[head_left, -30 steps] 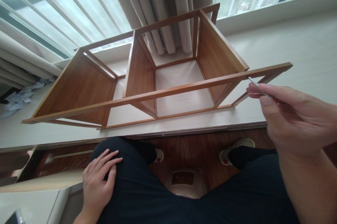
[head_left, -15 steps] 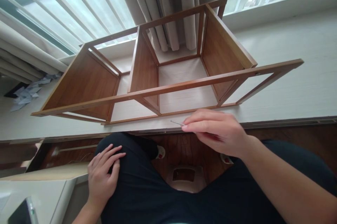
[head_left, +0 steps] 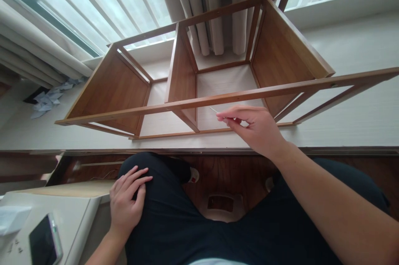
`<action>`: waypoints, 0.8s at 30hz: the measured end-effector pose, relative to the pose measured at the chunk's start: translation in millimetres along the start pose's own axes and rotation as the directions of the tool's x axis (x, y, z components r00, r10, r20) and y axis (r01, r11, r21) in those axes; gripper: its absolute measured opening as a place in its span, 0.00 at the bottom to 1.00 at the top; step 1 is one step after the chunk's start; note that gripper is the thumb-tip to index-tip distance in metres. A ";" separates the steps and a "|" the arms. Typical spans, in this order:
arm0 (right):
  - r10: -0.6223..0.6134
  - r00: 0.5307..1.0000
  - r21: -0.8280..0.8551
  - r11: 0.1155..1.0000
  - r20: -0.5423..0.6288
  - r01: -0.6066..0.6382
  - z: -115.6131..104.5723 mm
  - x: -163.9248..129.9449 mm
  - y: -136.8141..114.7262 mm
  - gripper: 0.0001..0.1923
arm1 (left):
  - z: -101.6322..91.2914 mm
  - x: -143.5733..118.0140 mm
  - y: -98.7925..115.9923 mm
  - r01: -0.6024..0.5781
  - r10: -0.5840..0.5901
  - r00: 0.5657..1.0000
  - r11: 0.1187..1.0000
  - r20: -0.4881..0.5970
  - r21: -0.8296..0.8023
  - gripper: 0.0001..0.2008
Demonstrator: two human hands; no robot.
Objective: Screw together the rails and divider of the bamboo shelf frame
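My right hand [head_left: 254, 128] pinches a thin metal rod [head_left: 213, 110] that looks like a hex key; its exposed end points left, and the rest is hidden by the fingers. It hovers just in front of the wooden shelf frame [head_left: 230, 96], near the lower edge of the long front rail. That brown frame lies on its side on a pale ledge, with three panels joined by long rails. My left hand [head_left: 127, 198] rests on my left thigh, fingers stretched out and holding nothing.
A phone [head_left: 45, 240] and several small metal parts [head_left: 15, 246] lie on a white cabinet top at lower left. Crumpled paper [head_left: 46, 101] is on the pale ledge [head_left: 358, 123], at its left. Curtains [head_left: 215, 15] hang behind. Below stands a stool [head_left: 222, 211].
My right hand has risen with the metal rod towards the front rail. The view has shifted, so the frame appears further right. My left hand stays on the thigh.
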State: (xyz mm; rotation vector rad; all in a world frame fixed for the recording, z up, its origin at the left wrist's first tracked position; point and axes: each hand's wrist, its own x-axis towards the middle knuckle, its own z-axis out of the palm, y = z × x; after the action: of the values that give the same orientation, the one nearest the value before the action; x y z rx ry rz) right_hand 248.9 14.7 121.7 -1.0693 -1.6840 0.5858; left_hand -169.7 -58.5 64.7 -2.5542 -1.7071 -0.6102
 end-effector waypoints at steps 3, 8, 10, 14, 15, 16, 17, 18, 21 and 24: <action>0.045 0.997 -0.064 0.997 -0.068 -0.049 -6.2 -1.9 1.1 0.10 | 0.0 0.0 -0.5 -0.001 0.001 1.000 1.000 0.001 -0.005 0.12; 0.099 0.987 -0.136 0.984 -0.128 -0.116 -21.6 -7.4 2.2 0.10 | -0.8 1.3 0.4 -0.022 0.022 1.000 1.000 0.000 -0.004 0.11; 0.107 0.983 -0.158 0.979 -0.150 -0.131 -27.6 -10.6 3.0 0.10 | -0.7 2.1 1.3 -0.022 0.022 1.000 1.000 0.000 -0.005 0.11; 0.110 0.976 -0.186 0.972 -0.186 -0.145 -38.2 -19.1 3.4 0.10 | -0.3 3.9 3.3 -0.025 0.025 1.000 1.000 -0.002 -0.005 0.11; 0.110 0.975 -0.192 0.970 -0.191 -0.147 -40.8 -21.6 3.0 0.10 | -0.2 4.2 3.6 -0.026 0.026 1.000 1.000 -0.003 -0.005 0.11; 0.110 0.975 -0.200 0.968 -0.195 -0.149 -43.4 -24.1 2.3 0.09 | -0.2 4.4 3.8 -0.024 0.024 1.000 1.000 -0.004 -0.005 0.11; 0.112 0.973 -0.206 0.966 -0.200 -0.154 -46.3 -26.6 1.4 0.09 | -0.1 4.5 3.8 -0.021 0.021 1.000 1.000 -0.004 -0.005 0.11; 0.115 0.972 -0.206 0.966 -0.207 -0.158 -49.3 -29.2 0.6 0.09 | 0.1 4.5 3.6 -0.019 0.019 1.000 1.000 -0.003 -0.005 0.11; 0.130 0.967 -0.177 0.969 -0.221 -0.171 -58.9 -36.3 -1.3 0.08 | 1.0 4.6 2.7 -0.023 0.023 1.000 1.000 -0.003 -0.007 0.11; 0.167 0.959 -0.134 0.970 -0.230 -0.202 -67.8 -42.0 -1.2 0.08 | 2.5 5.7 2.0 -0.039 0.039 0.999 0.999 -0.004 -0.001 0.11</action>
State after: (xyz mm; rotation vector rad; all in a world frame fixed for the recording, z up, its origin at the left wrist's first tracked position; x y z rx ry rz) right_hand 315.0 -29.8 127.0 -1.3651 -1.4661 0.4412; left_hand -165.2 -53.7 64.7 -2.5785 -1.6513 -0.6136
